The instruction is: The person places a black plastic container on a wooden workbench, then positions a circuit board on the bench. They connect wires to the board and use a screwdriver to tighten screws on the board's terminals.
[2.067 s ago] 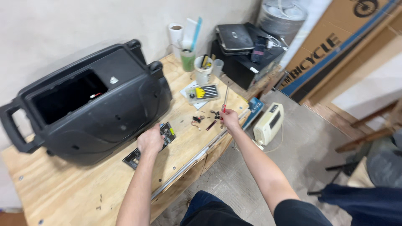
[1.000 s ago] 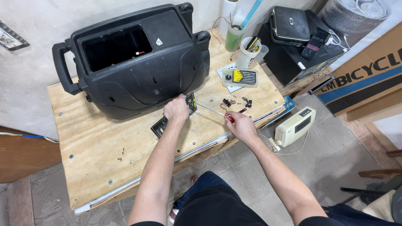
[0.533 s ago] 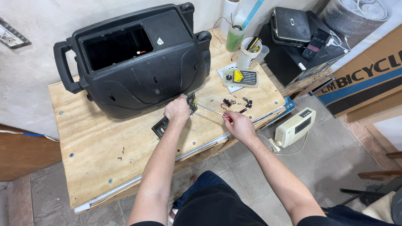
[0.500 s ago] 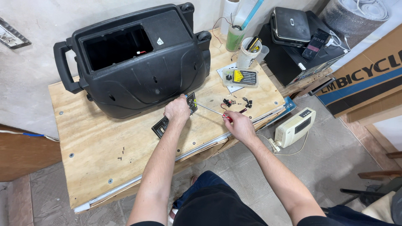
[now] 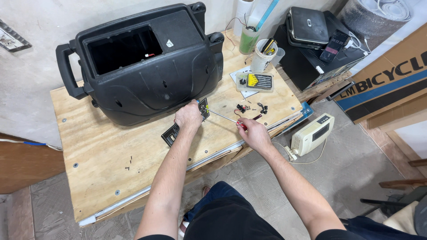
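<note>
While our left hand (image 5: pixel 188 116) curls shut over the upper end of a flat black rectangular control panel (image 5: pixel 175 131) lying on the pale plywood worktop (image 5: pixel 102 164), our right hand (image 5: pixel 254 133) is closed around the red handle of a long thin-shafted screwdriver (image 5: pixel 224 117). Its metal shaft runs up and to the left, and the tip meets the panel just beside our left fingers. Both forearms reach forward from the bottom of the view, bare, converging toward the panel; the left wrist is bent slightly down, the right one sits near the worktop's front edge.

Just behind the panel lies a large black moulded plastic speaker cabinet (image 5: pixel 142 66) with a side handle and a rectangular opening on top. To the right of our hands we see small loose black and red parts (image 5: pixel 249 108), then a clear flat case of yellow-handled screwdriver bits (image 5: pixel 257 81) resting on a white sheet. A white cup (image 5: pixel 263 55) full of tools stands behind it, next to a green translucent tumbler (image 5: pixel 248 42). On the floor right of the worktop sits a cream rectangular device (image 5: pixel 312 133) with a dark screen. At far right a brown cardboard box (image 5: pixel 391 84) with a blue stripe and dark lettering leans aslant.
</note>
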